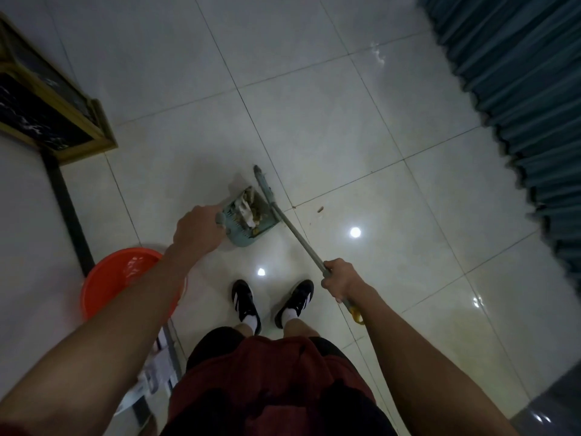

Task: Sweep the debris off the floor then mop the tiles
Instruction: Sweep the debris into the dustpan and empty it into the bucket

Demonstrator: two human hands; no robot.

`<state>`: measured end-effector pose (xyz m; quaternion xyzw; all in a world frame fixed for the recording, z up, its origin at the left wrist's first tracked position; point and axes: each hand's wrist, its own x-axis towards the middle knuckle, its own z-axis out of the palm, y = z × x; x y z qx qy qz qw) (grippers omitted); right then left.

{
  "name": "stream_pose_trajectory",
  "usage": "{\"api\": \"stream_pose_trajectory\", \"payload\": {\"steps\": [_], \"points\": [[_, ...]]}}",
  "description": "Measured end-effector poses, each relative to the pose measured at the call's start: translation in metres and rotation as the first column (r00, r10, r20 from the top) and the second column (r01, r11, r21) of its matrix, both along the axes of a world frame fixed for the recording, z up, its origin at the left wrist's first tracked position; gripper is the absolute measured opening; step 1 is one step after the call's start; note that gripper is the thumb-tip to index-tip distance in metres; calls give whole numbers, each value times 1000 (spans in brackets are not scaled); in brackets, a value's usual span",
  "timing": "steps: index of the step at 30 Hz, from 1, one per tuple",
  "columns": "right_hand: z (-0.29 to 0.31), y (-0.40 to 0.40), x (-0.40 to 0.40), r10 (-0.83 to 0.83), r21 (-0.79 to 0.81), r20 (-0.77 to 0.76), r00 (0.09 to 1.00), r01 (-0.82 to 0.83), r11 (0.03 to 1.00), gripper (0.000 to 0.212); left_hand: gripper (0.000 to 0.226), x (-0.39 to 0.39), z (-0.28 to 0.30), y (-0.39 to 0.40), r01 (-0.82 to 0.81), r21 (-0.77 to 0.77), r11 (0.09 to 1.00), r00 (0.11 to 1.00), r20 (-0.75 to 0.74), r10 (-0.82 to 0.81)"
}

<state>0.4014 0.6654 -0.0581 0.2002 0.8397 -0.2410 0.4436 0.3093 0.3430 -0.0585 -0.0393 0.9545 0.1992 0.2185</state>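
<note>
Two hands work over the tiles (314, 89): left hand (196, 229) grips the dustpan (243, 226), full of debris (248, 212), ahead of the shoes (246, 305); right hand (341, 278) is curled round the broom (290, 225) handle, its head against the pan's right edge; a few crumbs (319, 210) lie just right

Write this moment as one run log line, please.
step: sweeping | left hand: holds dustpan, debris inside | right hand: grips broom handle | crumbs left on tiles | mopping: not begun
</note>
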Motion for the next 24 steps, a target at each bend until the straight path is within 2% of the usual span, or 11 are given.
{"api": "stream_pose_trajectory", "payload": {"steps": [6, 13, 20, 24], "points": [[17, 0, -23, 75, 38, -74, 994, -72, 997, 34, 14, -14, 24, 0, -31, 11, 999, 999, -45, 31], [22, 25, -51, 65, 42, -141, 988, -59, 997, 37, 11, -36, 48, 21, -101, 52, 994, 991, -82, 105], [22, 87, -97, 144, 53, -231, 962, -136, 989, 21, 15, -60, 61, 74, -195, 20, 981, 976, -90, 196], [26, 118, -129, 203, 54, -257, 945, -196, 979, 20, 12, -68, 65, 102, -280, 24, 960, 953, -115, 281]]}}
